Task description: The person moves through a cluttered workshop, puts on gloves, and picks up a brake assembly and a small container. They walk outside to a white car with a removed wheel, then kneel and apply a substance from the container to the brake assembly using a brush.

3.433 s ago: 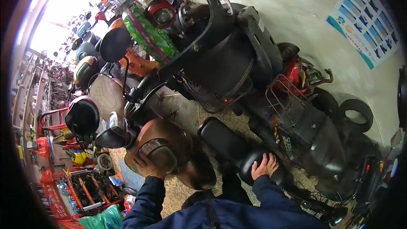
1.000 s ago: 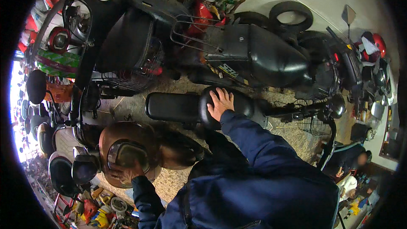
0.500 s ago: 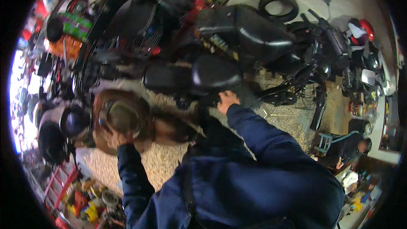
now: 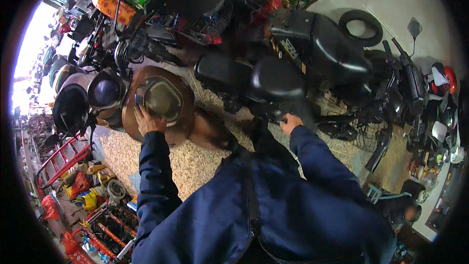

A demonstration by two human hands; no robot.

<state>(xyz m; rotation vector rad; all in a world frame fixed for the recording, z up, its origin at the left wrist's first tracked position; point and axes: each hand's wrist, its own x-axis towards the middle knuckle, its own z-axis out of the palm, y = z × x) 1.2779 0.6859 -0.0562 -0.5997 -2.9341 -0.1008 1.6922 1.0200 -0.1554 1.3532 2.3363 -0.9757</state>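
My left hand [image 4: 149, 123] lies with its fingers stretched out on the brown scooter [image 4: 188, 95], against the rim of a tan rounded panel [image 4: 163, 100]. To the right, my right hand [image 4: 291, 123] is at the lower edge of a black two-wheeler, just below its black seat [image 4: 278, 80]. Its fingers are bent together; whatever they may hold there is too small to make out. A second black seat pad [image 4: 222, 74] sits left of that seat. A dark round scooter headlamp [image 4: 106, 92] stands beyond the brown body on the left.
Behind stands another black two-wheeler with a long seat [image 4: 337, 54]. A loose tyre [image 4: 361, 27] leans on the wall. At lower left are a red metal frame [image 4: 63, 161] and piled coloured parts [image 4: 88, 190]. A person [image 4: 398, 208] sits at lower right.
The view has turned, so the scene sits further right in it. My left hand stays on the brown scooter; my right hand stays by the black seat, its fingers now more bent.
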